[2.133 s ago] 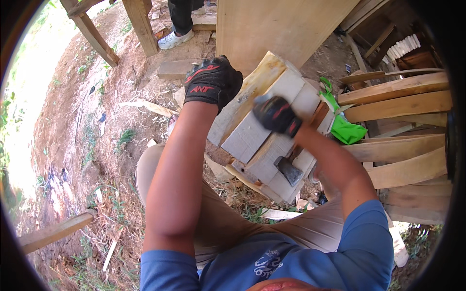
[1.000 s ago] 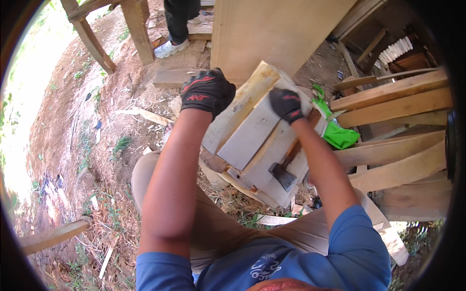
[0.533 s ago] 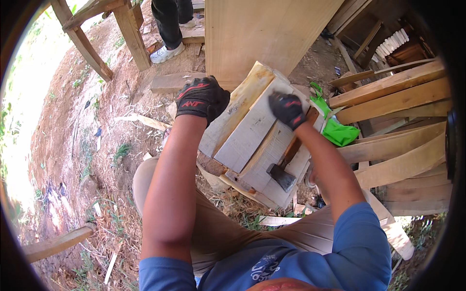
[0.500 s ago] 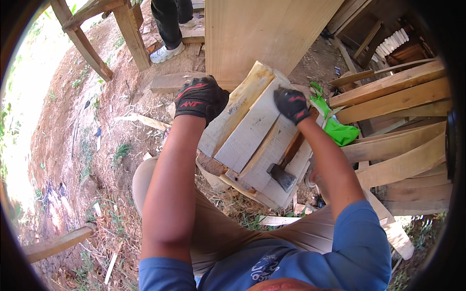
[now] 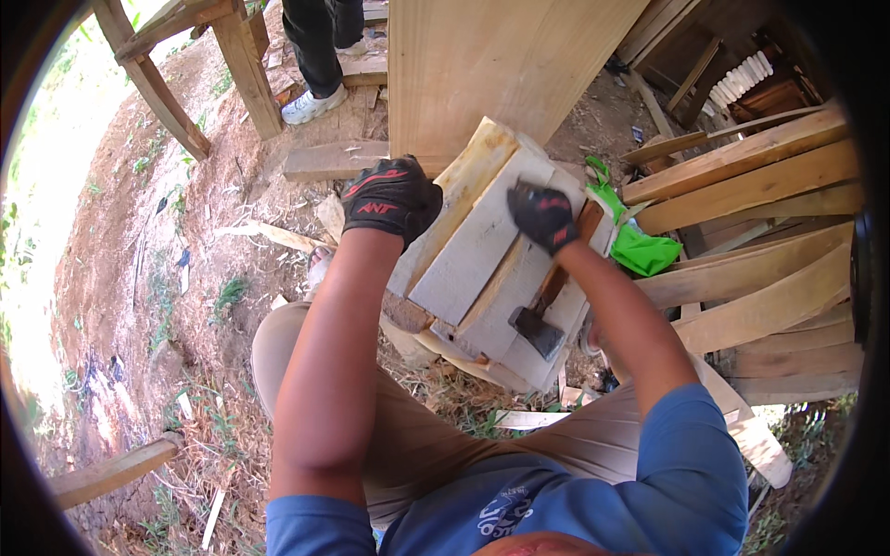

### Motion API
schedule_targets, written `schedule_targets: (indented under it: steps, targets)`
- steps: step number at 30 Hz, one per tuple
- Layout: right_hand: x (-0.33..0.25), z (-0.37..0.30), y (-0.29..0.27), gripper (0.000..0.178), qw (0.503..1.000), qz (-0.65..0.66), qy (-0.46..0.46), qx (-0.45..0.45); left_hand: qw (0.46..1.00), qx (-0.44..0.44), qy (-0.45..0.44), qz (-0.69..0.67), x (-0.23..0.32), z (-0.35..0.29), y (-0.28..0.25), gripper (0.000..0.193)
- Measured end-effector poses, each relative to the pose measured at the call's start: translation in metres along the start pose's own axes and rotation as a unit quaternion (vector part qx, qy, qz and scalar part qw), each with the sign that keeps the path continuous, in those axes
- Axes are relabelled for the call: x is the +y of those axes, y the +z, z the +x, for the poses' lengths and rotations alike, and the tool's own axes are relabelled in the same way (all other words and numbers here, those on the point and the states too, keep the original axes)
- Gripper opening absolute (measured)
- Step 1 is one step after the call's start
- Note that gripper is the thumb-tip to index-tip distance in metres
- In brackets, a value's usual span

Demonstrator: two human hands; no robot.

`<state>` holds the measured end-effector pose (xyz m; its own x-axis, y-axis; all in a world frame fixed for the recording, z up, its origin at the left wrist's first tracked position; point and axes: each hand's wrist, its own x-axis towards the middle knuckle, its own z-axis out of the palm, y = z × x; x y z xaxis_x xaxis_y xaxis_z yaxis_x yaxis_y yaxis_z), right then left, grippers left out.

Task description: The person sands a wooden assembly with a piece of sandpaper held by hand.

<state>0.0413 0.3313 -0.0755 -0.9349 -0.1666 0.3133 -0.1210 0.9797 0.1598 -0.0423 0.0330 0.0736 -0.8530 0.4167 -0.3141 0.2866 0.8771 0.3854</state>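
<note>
In front of me lies a bench of pale wooden boards (image 5: 477, 236), set side by side at a slant. My left hand (image 5: 392, 199), in a black and red work glove, is curled closed by the boards' far left edge; its fingertips and anything in them are hidden. Over the grey-white middle board, my right hand (image 5: 541, 215) is closed too, in a matching glove. Motion smears it, and I cannot make out what it holds. A hatchet (image 5: 536, 332) rests on the right side of the boards, its metal head toward me and its brown handle pointing away.
Beyond the boards stands a wide wooden panel (image 5: 501, 74). Long planks (image 5: 742, 176) are stacked on the right, near a bright green bag (image 5: 644, 250). At far left is a timber frame (image 5: 246, 69), with another person's leg (image 5: 318, 46) beside it. Wood scraps litter the dirt.
My right hand has shifted slightly left and nearer over the board. My left hand stays closed at the boards' edge. The whole view has shifted slightly.
</note>
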Motion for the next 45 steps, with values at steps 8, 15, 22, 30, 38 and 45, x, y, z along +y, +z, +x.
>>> schedule_targets:
  steps: [8,15,22,30,38,45]
  targets:
    - [0.081,0.042,0.031,0.050,0.928,-0.020,0.355,-0.110,1.000,-0.009,0.027,0.013,-0.001,0.008,0.001,0.057]
    - [-0.011,-0.004,-0.010,0.045,0.965,0.000,0.228,-0.133,0.999,-0.008,0.030,0.020,-0.003,-0.002,-0.001,0.057]
    - [0.011,-0.003,0.000,0.044,0.973,-0.025,0.211,-0.094,0.990,-0.101,0.017,0.094,-0.022,0.009,0.021,0.069]
    - [0.071,0.046,0.032,0.042,0.945,-0.046,0.295,-0.131,0.992,-0.107,-0.063,0.007,-0.028,0.023,0.096,0.088]
    - [0.081,0.048,0.040,0.037,0.944,-0.051,0.310,-0.099,0.988,-0.127,-0.082,0.036,-0.014,0.025,0.095,0.083]
    - [0.022,0.063,0.015,0.041,0.974,-0.023,0.167,-0.150,0.978,-0.172,-0.104,0.059,-0.016,0.031,0.097,0.081]
